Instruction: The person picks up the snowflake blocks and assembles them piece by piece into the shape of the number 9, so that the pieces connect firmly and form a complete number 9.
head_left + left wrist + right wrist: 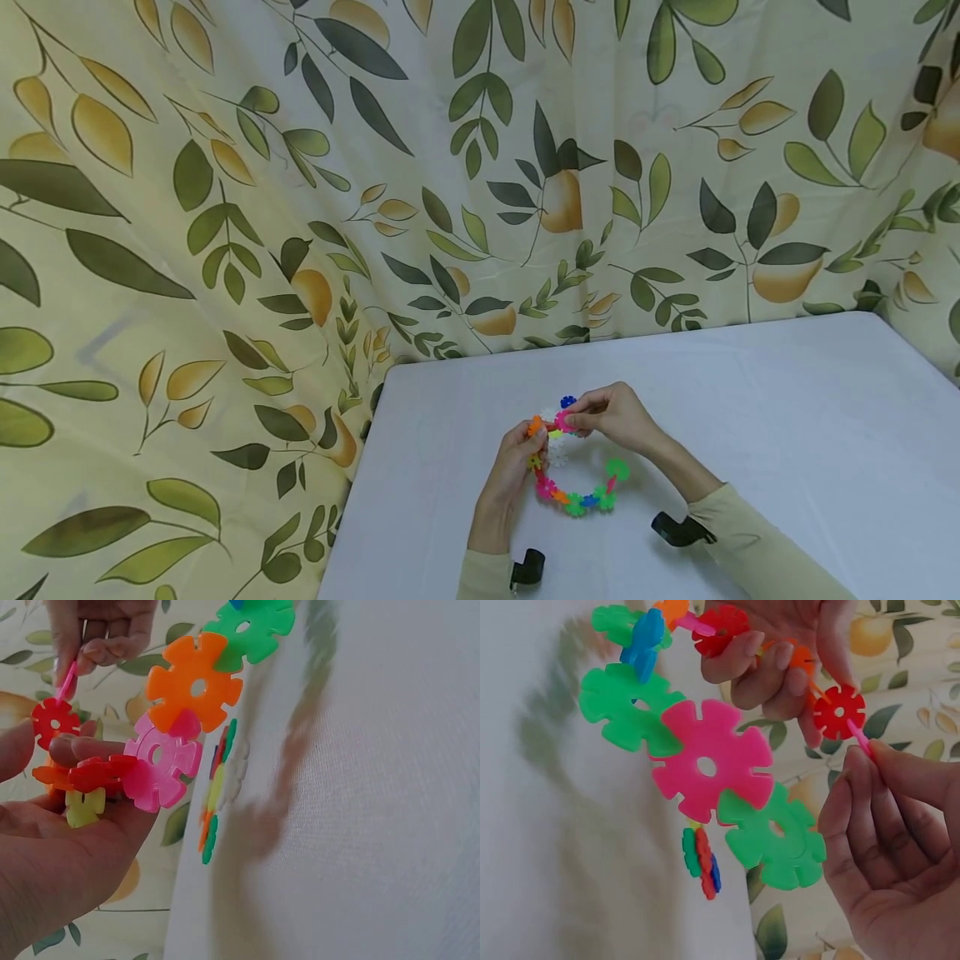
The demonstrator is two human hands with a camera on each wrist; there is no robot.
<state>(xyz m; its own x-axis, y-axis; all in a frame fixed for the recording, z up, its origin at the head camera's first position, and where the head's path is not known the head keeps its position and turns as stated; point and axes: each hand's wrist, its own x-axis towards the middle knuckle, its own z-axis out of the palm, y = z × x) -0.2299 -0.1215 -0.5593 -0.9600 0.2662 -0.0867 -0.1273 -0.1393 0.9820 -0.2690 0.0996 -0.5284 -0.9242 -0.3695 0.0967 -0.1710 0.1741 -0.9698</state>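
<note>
Two hands' fingers clamp snowflake-disc chain (577,492) | white table (787,417) | leaf-print curtain (225,208) behind

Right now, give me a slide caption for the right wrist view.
Right hand pinches a pink piece slotted into a red disc held by the left hand.

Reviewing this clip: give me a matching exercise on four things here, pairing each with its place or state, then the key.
Things:
1. left hand
2. right hand
3. chain of snowflake discs
4. table

Places or states:
A. white surface under the hands
B. pinches a thin pink disc beside a red one
C. curves in a ring between both hands
D. holds the chain's end, at orange and red discs

Pairs: 1-D, 2-B, 3-C, 4-A
</note>
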